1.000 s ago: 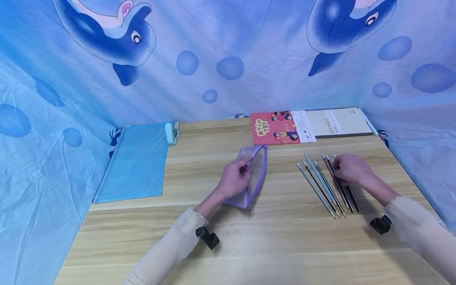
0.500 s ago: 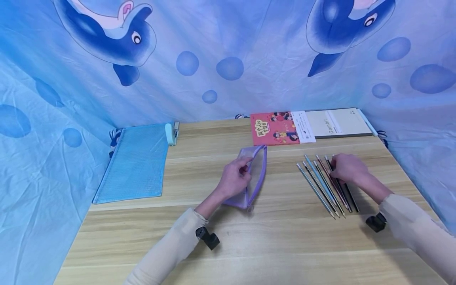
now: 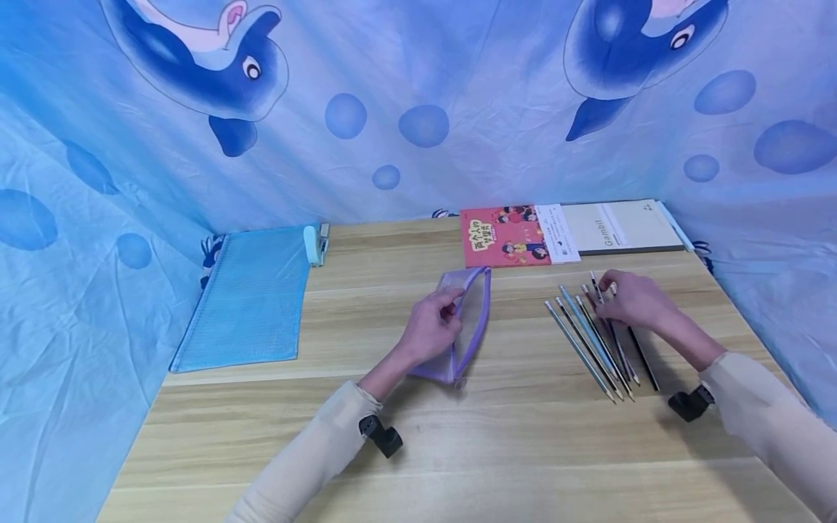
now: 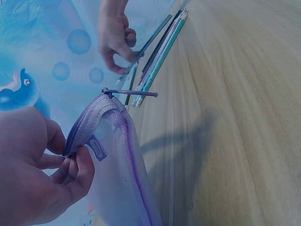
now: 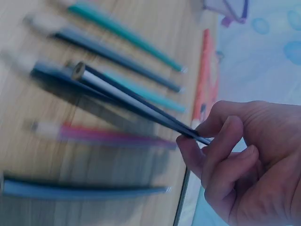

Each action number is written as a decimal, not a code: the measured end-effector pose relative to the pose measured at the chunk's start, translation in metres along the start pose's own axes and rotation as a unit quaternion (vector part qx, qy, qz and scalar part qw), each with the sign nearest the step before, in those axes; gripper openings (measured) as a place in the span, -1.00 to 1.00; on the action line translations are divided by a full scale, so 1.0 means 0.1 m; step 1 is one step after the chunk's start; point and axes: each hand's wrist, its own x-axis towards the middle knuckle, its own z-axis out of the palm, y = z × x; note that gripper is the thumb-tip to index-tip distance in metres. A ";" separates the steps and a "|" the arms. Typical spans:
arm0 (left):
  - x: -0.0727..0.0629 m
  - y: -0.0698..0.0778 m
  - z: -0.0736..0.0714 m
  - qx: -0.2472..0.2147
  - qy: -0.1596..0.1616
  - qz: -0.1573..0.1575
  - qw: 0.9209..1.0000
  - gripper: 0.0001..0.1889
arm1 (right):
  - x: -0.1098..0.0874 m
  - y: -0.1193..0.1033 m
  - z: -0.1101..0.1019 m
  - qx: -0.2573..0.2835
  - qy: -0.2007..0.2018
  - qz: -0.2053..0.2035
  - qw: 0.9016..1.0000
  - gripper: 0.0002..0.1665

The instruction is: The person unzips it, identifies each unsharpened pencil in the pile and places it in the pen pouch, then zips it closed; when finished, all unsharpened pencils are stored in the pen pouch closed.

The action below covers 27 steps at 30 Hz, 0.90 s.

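Note:
My left hand (image 3: 431,327) pinches the rim of a purple mesh zipper pouch (image 4: 120,165), its mouth gaping toward the right in the head view. The zipper pull (image 4: 131,92) sticks out at one end. Over the pencils, my right hand (image 3: 637,299) holds a dark pencil (image 5: 134,101) between thumb and fingers near its eraser end. In the right wrist view its blunt, unsharpened-looking end is raised above the wood. Around it lie several more pencils: a teal one (image 5: 127,35), a reddish one (image 5: 108,135) and a dark one (image 5: 84,187) nearest the right side.
At the back right lie a red book (image 3: 500,240) and a pale notebook (image 3: 621,226). A blue mesh folder (image 3: 242,298) covers the left of the wooden table (image 3: 510,457), with a light-blue stapler (image 3: 314,245) at its corner. A dolphin-print curtain (image 3: 418,65) hangs behind.
My right hand has drawn one dark pencil out of the row and lifted it, shifting slightly left and away. Some pencils beneath have been nudged left. The left hand has kept still on the pouch.

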 end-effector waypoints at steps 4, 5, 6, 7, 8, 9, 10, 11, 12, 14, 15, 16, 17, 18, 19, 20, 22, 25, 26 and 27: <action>0.00 0.01 -0.01 0.007 0.002 0.003 1.000 -0.46 | 0.00 -0.17 0.02 0.077 0.007 -0.001 0.997 -0.50; 0.00 0.01 -0.01 0.009 0.003 0.005 1.000 -0.46 | 0.00 -0.22 0.03 0.112 0.002 0.002 0.994 -0.49; 0.00 0.01 -0.01 0.011 0.003 0.006 1.000 -0.46 | 0.00 -0.28 0.04 0.149 -0.004 0.005 0.989 -0.48; 0.00 0.01 -0.01 0.012 0.002 0.007 1.000 -0.46 | 0.00 -0.33 0.05 0.183 -0.012 0.010 0.983 -0.46; 0.00 0.02 -0.01 0.013 0.002 0.007 1.000 -0.46 | 0.00 -0.39 0.07 0.217 -0.019 0.012 0.976 -0.44; 0.00 0.02 -0.01 0.014 0.001 0.007 1.000 -0.46 | 0.01 -0.45 0.09 0.246 -0.025 0.013 0.969 -0.42; 0.00 0.02 -0.01 0.014 0.001 0.006 1.000 -0.46 | 0.02 -0.50 0.11 0.267 -0.028 0.014 0.963 -0.41; 0.00 0.01 -0.01 0.014 0.000 0.006 1.000 -0.46 | 0.02 -0.55 0.13 0.282 -0.030 0.017 0.959 -0.40; 0.00 0.01 -0.01 0.014 0.000 0.006 1.000 -0.46 | 0.03 -0.60 0.15 0.294 -0.030 0.018 0.955 -0.40; 0.00 0.01 -0.01 0.018 0.001 0.009 1.000 -0.46 | 0.06 -0.69 0.19 0.314 -0.028 0.023 0.949 -0.41; 0.01 0.01 -0.01 0.019 0.001 0.010 1.000 -0.46 | 0.07 -0.73 0.21 0.322 -0.025 0.025 0.946 -0.42; 0.01 0.01 -0.01 0.020 0.001 0.011 1.000 -0.46 | 0.09 -0.77 0.23 0.330 -0.021 0.027 0.944 -0.43; 0.01 0.01 -0.01 0.020 0.002 0.012 1.000 -0.45 | 0.10 -0.82 0.25 0.341 -0.017 0.028 0.940 -0.43; 0.01 0.01 -0.01 0.020 0.002 0.012 1.000 -0.45 | 0.12 -0.86 0.27 0.353 -0.013 0.030 0.935 -0.44; 0.01 0.01 -0.01 0.020 0.002 0.012 1.000 -0.45 | 0.14 -0.90 0.29 0.365 -0.009 0.030 0.931 -0.44; 0.01 0.01 -0.01 0.018 0.002 0.011 1.000 -0.45 | 0.15 -0.94 0.32 0.376 -0.001 0.029 0.926 -0.44; 0.01 0.01 -0.02 0.015 0.001 0.010 1.000 -0.45 | 0.18 -1.02 0.37 0.396 0.009 0.027 0.918 -0.43; 0.01 0.00 -0.01 0.014 0.003 0.011 1.000 -0.45 | 0.22 -1.12 0.46 0.427 0.020 0.025 0.904 -0.45; 0.01 0.00 -0.01 0.015 0.003 0.012 1.000 -0.45 | 0.23 -1.16 0.50 0.432 0.024 0.026 0.901 -0.46; 0.01 0.00 -0.01 0.018 0.004 0.014 1.000 -0.45 | 0.24 -1.19 0.52 0.437 0.024 0.027 0.899 -0.47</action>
